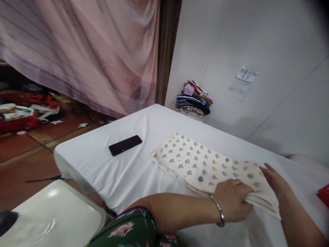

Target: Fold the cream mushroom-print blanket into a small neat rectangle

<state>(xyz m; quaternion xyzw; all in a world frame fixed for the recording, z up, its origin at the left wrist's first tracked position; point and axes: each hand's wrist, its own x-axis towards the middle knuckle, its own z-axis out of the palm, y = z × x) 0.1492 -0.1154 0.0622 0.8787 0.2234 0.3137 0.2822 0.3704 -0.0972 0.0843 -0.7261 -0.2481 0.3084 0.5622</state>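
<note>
A folded cream cloth [195, 161] printed with small grey and coloured mushroom shapes lies in layers on the white-covered table. My left hand [232, 199], with a silver bangle at the wrist, is closed around its near edge, toward the right end. That end is raised a little, its folded layers showing at the edge. My right hand [277, 183] rests against the cloth's right end with the fingers stretched out; part of the hand is hidden behind the fabric.
A black phone [125, 145] lies on the white table cover [144, 123]. Folded clothes [194, 99] are piled by the wall, below paper notes [246, 74]. A white stool [56, 212] stands at lower left, a pink curtain [115, 51] hangs behind, and a red object [324, 195] shows at right.
</note>
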